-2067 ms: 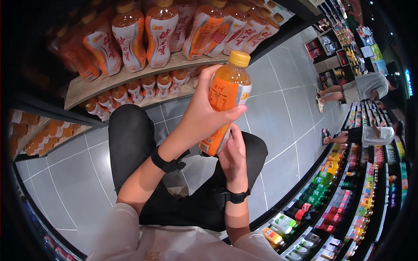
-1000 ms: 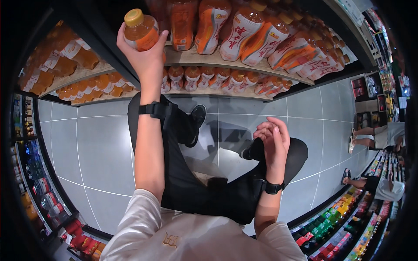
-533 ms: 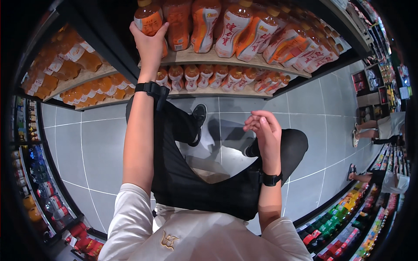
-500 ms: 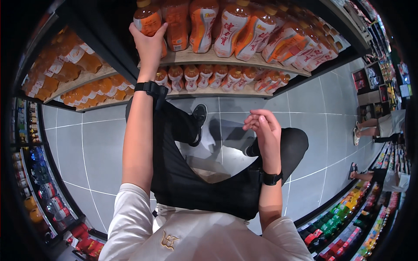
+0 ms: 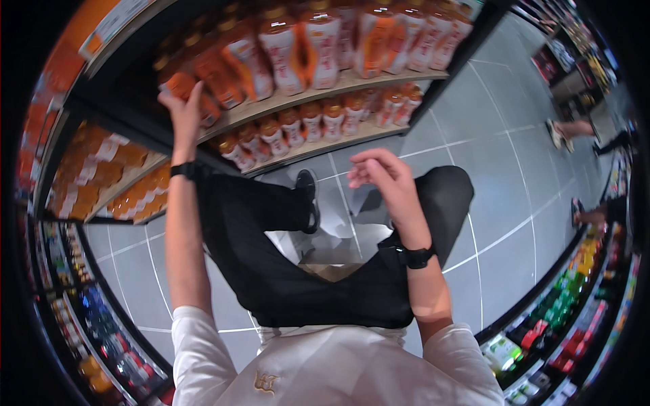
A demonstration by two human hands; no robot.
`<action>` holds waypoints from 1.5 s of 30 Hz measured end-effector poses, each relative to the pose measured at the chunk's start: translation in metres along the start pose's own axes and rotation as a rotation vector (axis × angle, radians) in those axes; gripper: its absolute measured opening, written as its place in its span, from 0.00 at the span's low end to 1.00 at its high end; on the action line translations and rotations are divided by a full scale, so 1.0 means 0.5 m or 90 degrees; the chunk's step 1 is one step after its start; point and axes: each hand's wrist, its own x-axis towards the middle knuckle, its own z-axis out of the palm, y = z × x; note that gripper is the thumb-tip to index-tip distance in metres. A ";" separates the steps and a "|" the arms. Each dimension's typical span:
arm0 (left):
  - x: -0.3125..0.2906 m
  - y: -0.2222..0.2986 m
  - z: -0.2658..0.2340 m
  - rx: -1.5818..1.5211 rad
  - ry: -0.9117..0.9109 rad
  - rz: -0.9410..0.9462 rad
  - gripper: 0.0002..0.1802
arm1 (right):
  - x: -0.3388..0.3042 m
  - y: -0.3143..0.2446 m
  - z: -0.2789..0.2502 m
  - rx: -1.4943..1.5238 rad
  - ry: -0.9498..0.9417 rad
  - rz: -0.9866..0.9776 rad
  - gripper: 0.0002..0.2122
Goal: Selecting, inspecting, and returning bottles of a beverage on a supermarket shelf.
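Note:
My left hand [image 5: 181, 115] is wrapped around an orange drink bottle [image 5: 179, 84] at the left end of the upper wooden shelf [image 5: 298, 100]. Thumb and fingers lie on opposite sides of its orange label. Right beside it stands another orange-labelled bottle [image 5: 219, 78], followed by several waisted bottles [image 5: 282, 57] with white and orange labels. My right hand [image 5: 387, 181] hangs in the air above my knees, holding nothing, its fingers loosely bent and the thumb apart.
On the lower shelf [image 5: 305, 154] stand smaller bottles [image 5: 291, 126] of the same look. Another rack of orange bottles [image 5: 101, 166] is at the left. Grey floor tiles [image 5: 501, 169] spread to the right, where a passer-by's legs [image 5: 572, 128] show. Drink shelves [image 5: 542, 318] run along the lower right.
The view has turned, so the shelf now slants up to the right. My left hand still grips the bottle, which leans more in the picture. My right hand stays raised, its fingers a little looser.

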 end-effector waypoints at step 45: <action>-0.278 -0.150 0.241 0.319 -0.586 0.174 0.14 | -0.111 -0.035 -0.150 -0.279 0.004 0.037 0.14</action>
